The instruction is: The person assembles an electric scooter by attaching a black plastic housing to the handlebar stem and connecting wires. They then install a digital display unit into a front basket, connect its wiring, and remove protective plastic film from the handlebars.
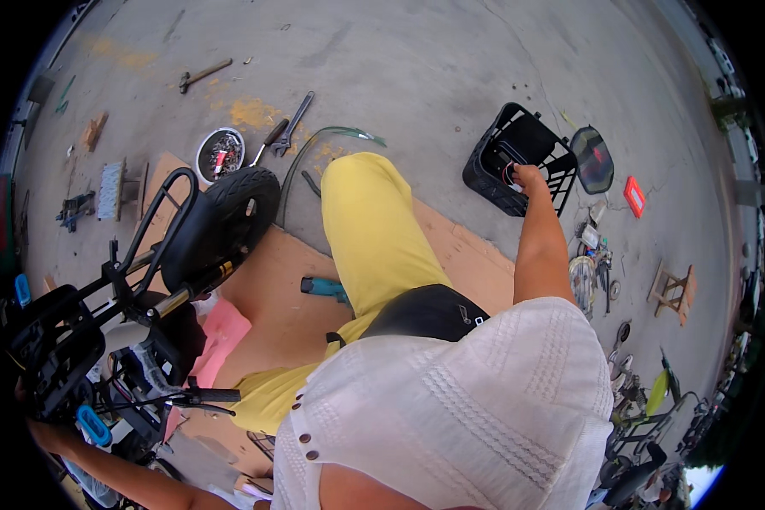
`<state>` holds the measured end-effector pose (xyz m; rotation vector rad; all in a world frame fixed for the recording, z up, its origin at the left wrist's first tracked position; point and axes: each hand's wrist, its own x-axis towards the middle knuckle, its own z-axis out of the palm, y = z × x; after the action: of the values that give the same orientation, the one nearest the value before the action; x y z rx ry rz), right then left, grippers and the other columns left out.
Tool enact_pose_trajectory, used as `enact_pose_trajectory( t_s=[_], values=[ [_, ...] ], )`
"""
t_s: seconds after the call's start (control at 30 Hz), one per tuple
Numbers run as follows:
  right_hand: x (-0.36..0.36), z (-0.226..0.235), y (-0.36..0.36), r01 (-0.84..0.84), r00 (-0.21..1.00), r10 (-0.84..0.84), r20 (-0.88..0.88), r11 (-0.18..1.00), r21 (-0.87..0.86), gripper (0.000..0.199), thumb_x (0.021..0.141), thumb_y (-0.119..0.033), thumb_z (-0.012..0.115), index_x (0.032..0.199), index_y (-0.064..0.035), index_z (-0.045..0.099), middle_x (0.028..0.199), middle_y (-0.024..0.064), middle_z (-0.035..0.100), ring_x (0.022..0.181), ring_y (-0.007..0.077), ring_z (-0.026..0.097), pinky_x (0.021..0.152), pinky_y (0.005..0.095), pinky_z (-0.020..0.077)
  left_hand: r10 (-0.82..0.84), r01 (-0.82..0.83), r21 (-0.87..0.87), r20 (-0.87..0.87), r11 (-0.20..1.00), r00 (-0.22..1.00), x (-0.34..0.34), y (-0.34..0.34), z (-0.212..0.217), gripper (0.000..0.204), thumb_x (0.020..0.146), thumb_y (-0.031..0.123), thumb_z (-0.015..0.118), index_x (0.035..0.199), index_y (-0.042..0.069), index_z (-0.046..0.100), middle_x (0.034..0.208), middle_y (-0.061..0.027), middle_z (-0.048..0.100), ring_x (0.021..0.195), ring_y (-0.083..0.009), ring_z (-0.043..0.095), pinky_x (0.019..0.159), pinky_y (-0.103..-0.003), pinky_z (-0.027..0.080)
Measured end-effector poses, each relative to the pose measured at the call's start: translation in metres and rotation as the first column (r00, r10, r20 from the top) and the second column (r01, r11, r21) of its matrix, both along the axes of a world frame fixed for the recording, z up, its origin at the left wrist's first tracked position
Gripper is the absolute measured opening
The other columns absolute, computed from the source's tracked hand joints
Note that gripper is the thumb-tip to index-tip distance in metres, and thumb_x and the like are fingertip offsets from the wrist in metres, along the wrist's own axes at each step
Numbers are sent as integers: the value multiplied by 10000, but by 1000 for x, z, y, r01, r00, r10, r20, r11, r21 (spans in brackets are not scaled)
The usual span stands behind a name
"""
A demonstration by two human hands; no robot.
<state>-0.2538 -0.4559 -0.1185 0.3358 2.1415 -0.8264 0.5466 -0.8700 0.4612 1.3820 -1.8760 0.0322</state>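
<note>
My right hand (530, 178) reaches into a black plastic basket (495, 197) at the right. Its fingers are curled down by a small, partly hidden item with red and white on it; what they hold cannot be made out. At the far left my left hand (42, 432) is beside a black electric bike (68, 340) that lies tipped over, and its fingers are hidden behind the frame. The bike's fat-tyred wheel (245, 195) points up and away from me. A handlebar grip (217, 395) sticks out toward my yellow-trousered leg.
Cardboard (289, 263) lies under me, with a teal power tool (321, 286) on it. Ahead are a bowl of small parts (221, 151), an adjustable wrench (294, 123) and a hammer (204, 75). A red box (634, 196) and a wooden stool (674, 291) stand at the right.
</note>
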Motion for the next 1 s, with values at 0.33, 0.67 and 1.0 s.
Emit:
enact_pose_trajectory(
  t_s=[0.33,0.67,1.0],
  values=[
    [-48,55,-166,-448,861,237,-449,770,-453,393,918,-230,564,1235,3,567,984,64,652,808,136,612,623,293,500,-103,72,-317,-82,946,991,-55,-11,-6,410,1003,220,371,826,-37,636,853,-88,661,805,-181,594,805,-286,434],
    [405,513,-376,-861,186,140,-973,-454,-230,243,934,-101,538,1127,19,622,1079,113,657,980,175,618,851,299,484,-255,76,-342,-514,937,819,-27,4,-19,142,943,99,544,1018,-22,540,948,-83,608,885,-144,615,817,-239,454],
    [601,560,-519,-606,465,363,-807,-534,-589,464,856,-177,649,1249,30,514,1104,191,620,815,220,667,717,323,542,-34,-15,-561,-76,828,997,-56,28,-43,174,868,94,604,1019,22,556,1129,-150,544,1074,-297,511,941,-359,400]
  ],
)
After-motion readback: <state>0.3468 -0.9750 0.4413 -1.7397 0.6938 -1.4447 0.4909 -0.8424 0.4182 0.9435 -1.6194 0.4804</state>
